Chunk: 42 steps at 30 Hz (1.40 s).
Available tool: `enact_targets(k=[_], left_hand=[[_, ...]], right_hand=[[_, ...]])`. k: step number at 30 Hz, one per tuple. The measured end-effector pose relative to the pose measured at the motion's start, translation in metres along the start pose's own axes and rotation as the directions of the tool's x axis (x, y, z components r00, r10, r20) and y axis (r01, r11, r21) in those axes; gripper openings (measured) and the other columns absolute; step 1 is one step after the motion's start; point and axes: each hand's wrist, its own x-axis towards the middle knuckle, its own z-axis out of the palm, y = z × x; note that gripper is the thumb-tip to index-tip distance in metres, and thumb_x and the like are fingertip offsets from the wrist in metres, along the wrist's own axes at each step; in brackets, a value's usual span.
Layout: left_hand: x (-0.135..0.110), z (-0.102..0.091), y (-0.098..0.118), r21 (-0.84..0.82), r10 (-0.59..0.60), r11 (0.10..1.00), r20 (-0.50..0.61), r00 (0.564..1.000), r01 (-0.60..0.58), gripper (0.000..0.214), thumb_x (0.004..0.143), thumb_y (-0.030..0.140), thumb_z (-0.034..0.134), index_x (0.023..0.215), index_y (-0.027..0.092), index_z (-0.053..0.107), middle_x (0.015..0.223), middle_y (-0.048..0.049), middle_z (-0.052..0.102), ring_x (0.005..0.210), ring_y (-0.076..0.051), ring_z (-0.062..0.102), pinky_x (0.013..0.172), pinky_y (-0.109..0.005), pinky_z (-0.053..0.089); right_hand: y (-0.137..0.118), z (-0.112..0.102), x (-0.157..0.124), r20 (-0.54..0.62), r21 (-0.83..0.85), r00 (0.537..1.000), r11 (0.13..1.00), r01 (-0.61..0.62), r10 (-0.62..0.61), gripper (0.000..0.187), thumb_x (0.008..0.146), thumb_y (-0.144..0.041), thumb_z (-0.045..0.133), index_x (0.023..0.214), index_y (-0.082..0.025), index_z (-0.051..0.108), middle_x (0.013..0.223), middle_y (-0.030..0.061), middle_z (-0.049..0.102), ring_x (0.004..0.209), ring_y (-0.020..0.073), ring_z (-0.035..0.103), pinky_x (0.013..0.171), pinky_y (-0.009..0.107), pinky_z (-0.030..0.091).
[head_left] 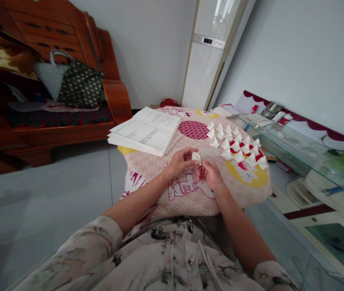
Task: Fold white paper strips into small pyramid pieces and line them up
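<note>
My left hand (181, 160) and my right hand (209, 173) meet over a pink patterned cushion (196, 194) on my lap. Both pinch a small folded white paper piece (196, 157), the left from the left side, the right from below. Just beyond them, to the right on the cushion, lie several folded white paper pieces (235, 145) in rows, some with red print. A stack of printed paper sheets (145, 132) rests on the cushion's far left corner.
A glass-topped table (305, 149) runs along the right with boxes and a green object on it. A wooden bench (53, 97) with a dotted bag (79, 83) stands at the left. A tall white air conditioner (211, 52) fills the far corner.
</note>
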Motion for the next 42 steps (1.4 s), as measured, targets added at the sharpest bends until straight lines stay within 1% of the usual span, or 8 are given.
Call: enact_targets(k=[5, 9, 16, 22, 27, 33, 37, 42], left_hand=[[-0.001, -0.003, 0.005, 0.321, -0.04, 0.943, -0.139, 0.99, 0.083, 0.051, 0.068, 0.031, 0.082, 0.112, 0.011, 0.065, 0.08, -0.0005, 0.065, 0.07, -0.012, 0.059, 0.067, -0.023, 0.047], [-0.002, -0.003, 0.007, 0.527, -0.068, 0.833, -0.207, 0.976, 0.17, 0.044, 0.07, 0.03, 0.079, 0.109, 0.012, 0.068, 0.071, 0.0023, 0.062, 0.064, -0.011, 0.056, 0.064, -0.023, 0.045], [-0.001, -0.001, 0.003, 0.626, -0.099, 0.763, -0.137, 0.986, 0.164, 0.042, 0.069, 0.027, 0.078, 0.108, 0.012, 0.071, 0.068, 0.0029, 0.06, 0.062, -0.011, 0.054, 0.063, -0.023, 0.043], [-0.001, -0.001, -0.002, 0.526, -0.158, 0.834, -0.066, 0.985, 0.169, 0.046, 0.067, 0.024, 0.074, 0.111, 0.011, 0.069, 0.066, 0.0042, 0.058, 0.06, -0.011, 0.053, 0.059, -0.022, 0.042], [-0.001, -0.005, -0.012, 0.44, -0.188, 0.88, -0.022, 0.982, 0.179, 0.05, 0.07, 0.03, 0.075, 0.114, 0.009, 0.067, 0.071, 0.0009, 0.064, 0.064, -0.013, 0.058, 0.06, -0.023, 0.047], [-0.002, -0.01, -0.018, 0.658, -0.093, 0.747, -0.039, 0.995, 0.096, 0.045, 0.066, 0.005, 0.063, 0.109, 0.016, 0.069, 0.101, -0.0063, 0.07, 0.085, -0.017, 0.066, 0.079, -0.031, 0.055], [-0.004, -0.01, -0.016, 0.755, 0.069, 0.652, 0.032, 0.997, -0.069, 0.052, 0.063, 0.0, 0.061, 0.112, 0.016, 0.068, 0.115, -0.0101, 0.067, 0.109, -0.022, 0.062, 0.096, -0.038, 0.051], [-0.003, -0.011, -0.016, 0.799, -0.044, 0.599, 0.097, 0.994, -0.052, 0.037, 0.074, 0.009, 0.061, 0.11, 0.014, 0.068, 0.101, -0.0088, 0.069, 0.093, -0.02, 0.065, 0.088, -0.033, 0.052]], right_hand=[[0.0, 0.003, -0.004, -0.247, -0.385, 0.917, 0.9, 0.203, -0.313, 0.034, 0.086, -0.051, 0.06, 0.071, -0.021, 0.057, 0.051, -0.0032, 0.055, 0.041, 0.0114, 0.051, 0.041, 0.022, 0.039], [0.002, 0.003, -0.005, -0.284, -0.54, 0.838, 0.8, 0.262, -0.465, 0.024, 0.085, -0.044, 0.061, 0.076, -0.022, 0.062, 0.056, -0.0018, 0.057, 0.05, 0.0143, 0.053, 0.047, 0.025, 0.043], [0.008, -0.001, 0.002, -0.143, -0.631, 0.877, 0.725, 0.276, -0.458, 0.022, 0.085, -0.038, 0.06, 0.085, -0.021, 0.073, 0.07, 0.0038, 0.067, 0.067, 0.0201, 0.062, 0.059, 0.029, 0.048], [0.007, -0.003, 0.006, -0.098, -0.768, 0.824, 0.569, 0.293, -0.558, 0.017, 0.084, -0.029, 0.06, 0.08, -0.02, 0.074, 0.077, 0.0071, 0.069, 0.074, 0.0211, 0.062, 0.073, 0.033, 0.049], [0.006, -0.002, 0.01, -0.016, -0.846, 0.836, 0.453, 0.28, -0.548, 0.016, 0.081, -0.016, 0.06, 0.084, -0.019, 0.075, 0.085, 0.0095, 0.071, 0.083, 0.0233, 0.062, 0.078, 0.034, 0.049], [0.012, 0.0, 0.013, 0.104, -0.904, 0.847, 0.305, 0.299, -0.522, 0.023, 0.081, -0.008, 0.059, 0.089, -0.02, 0.076, 0.087, 0.0106, 0.073, 0.089, 0.0258, 0.063, 0.083, 0.036, 0.048], [0.018, -0.002, 0.016, 0.1, -0.899, 0.87, 0.331, 0.287, -0.483, 0.024, 0.078, -0.006, 0.059, 0.089, -0.019, 0.076, 0.088, 0.01, 0.074, 0.087, 0.0253, 0.065, 0.081, 0.035, 0.049], [0.019, -0.005, 0.018, 0.046, -0.873, 0.875, 0.406, 0.27, -0.483, 0.025, 0.074, -0.005, 0.061, 0.088, -0.019, 0.075, 0.09, 0.0098, 0.075, 0.088, 0.0256, 0.066, 0.083, 0.037, 0.05]])
